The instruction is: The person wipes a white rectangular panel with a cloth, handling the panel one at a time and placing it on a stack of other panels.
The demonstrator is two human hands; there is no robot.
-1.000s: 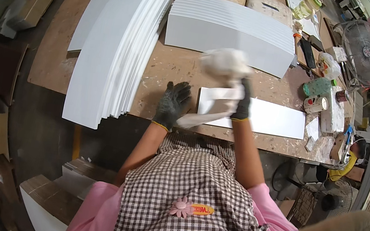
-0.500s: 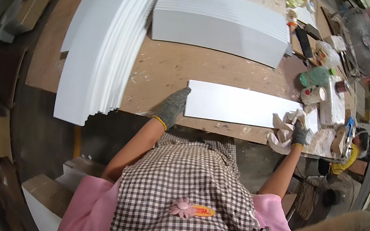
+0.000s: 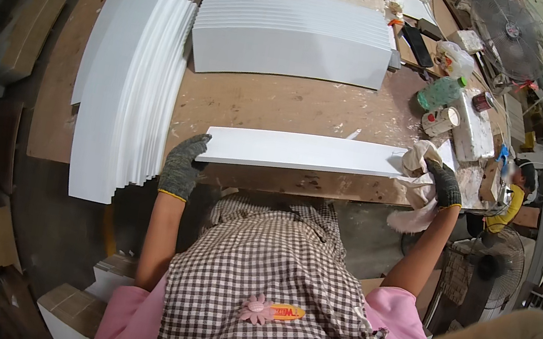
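Observation:
A long white board point(image 3: 306, 152) is held tilted near the table's front edge. My left hand point(image 3: 182, 165), in a dark grey knitted glove, is closed on its left end. At the other end my gloved right hand point(image 3: 445, 184) grips a crumpled off-white cloth point(image 3: 418, 195), pressed against the board's right end; its fingertips are partly hidden by the cloth. To the left, a fanned row of white boards point(image 3: 130, 88) overhangs the table's front edge. Beyond the held board stands another row of the same boards point(image 3: 292, 47).
The brown wooden table point(image 3: 239, 103) is stained with white marks. On its right are a green bottle point(image 3: 441, 92), a white can point(image 3: 440, 120), a red-brown can point(image 3: 482, 101) and a white block point(image 3: 472, 131). A fan point(image 3: 509, 37) stands behind; a person in yellow point(image 3: 511, 206) is at far right.
The board has been lifted and tilted, and its left end has shifted left with my left hand. My right hand still has the cloth, now at the board's right end. The view has shifted.

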